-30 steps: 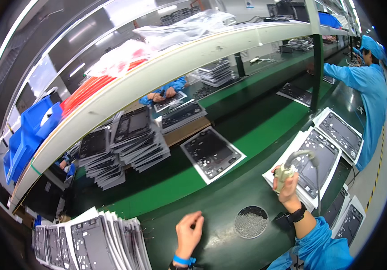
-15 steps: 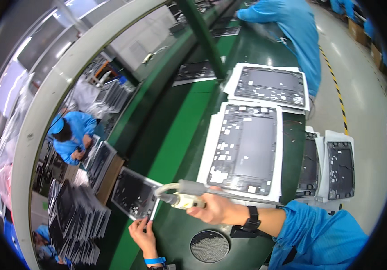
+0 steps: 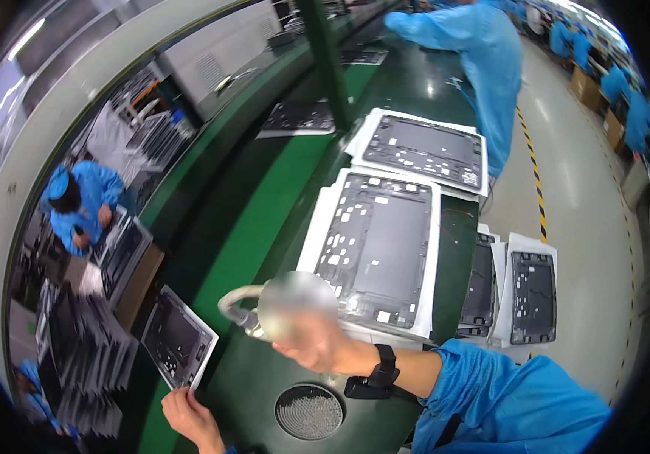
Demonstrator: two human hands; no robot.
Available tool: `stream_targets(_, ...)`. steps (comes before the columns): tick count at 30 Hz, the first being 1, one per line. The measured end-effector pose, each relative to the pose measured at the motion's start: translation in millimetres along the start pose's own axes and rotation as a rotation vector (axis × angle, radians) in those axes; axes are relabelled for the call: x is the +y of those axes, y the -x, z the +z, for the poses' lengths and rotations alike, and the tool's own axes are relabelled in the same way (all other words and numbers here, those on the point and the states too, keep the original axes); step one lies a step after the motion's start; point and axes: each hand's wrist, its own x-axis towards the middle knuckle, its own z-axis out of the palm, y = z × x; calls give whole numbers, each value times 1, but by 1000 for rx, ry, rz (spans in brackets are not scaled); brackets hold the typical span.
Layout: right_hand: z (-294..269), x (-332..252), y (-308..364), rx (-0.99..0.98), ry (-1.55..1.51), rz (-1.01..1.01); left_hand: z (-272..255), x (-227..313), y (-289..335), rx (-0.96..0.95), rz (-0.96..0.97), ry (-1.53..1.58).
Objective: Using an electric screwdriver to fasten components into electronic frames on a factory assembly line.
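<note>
My right hand point(image 3: 316, 344) is closed round a cream and grey hand tool with a thick looped cable point(image 3: 228, 300); a blur hides much of the tool. It is raised above the green bench, before a large stack of dark flat panels point(image 3: 374, 250) on white sheets. My left hand point(image 3: 192, 420) pinches the near corner of a dark flat panel point(image 3: 177, 340) with a pale edge, thumb and fingers together. That panel lies tilted over the green belt at the left. A round dish point(image 3: 310, 412) of small pale pieces sits between my forearms.
Another panel stack point(image 3: 427, 151) lies farther along the bench, and more panels point(image 3: 533, 295) stand at its right side. A green post point(image 3: 325, 68) rises from the bench. Beyond the belt a co-worker in blue point(image 3: 83, 200) handles panels near a tall pile point(image 3: 86, 348).
The view has shifted, so the bench and stacks appear farther left. My right hand still grips the tool, now partly blurred; my left hand keeps hold of the panel's corner.
</note>
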Motion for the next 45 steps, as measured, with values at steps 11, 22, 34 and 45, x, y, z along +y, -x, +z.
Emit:
stream_targets(11, 2, 17, 0, 51, -257, -65, -176, 60, 190, -66, 26, 159)
stream_targets(22, -2, 20, -2, 77, -230, -69, -224, 122, 305, -397, 71, 249)
stream_targets(34, 8, 6, -7, -29, -259, -4, -126, 34, 144, -139, -120, 459)
stream_targets(45, 25, -43, 4, 481, -455, -354, -96, 29, 141, -206, -47, 416)
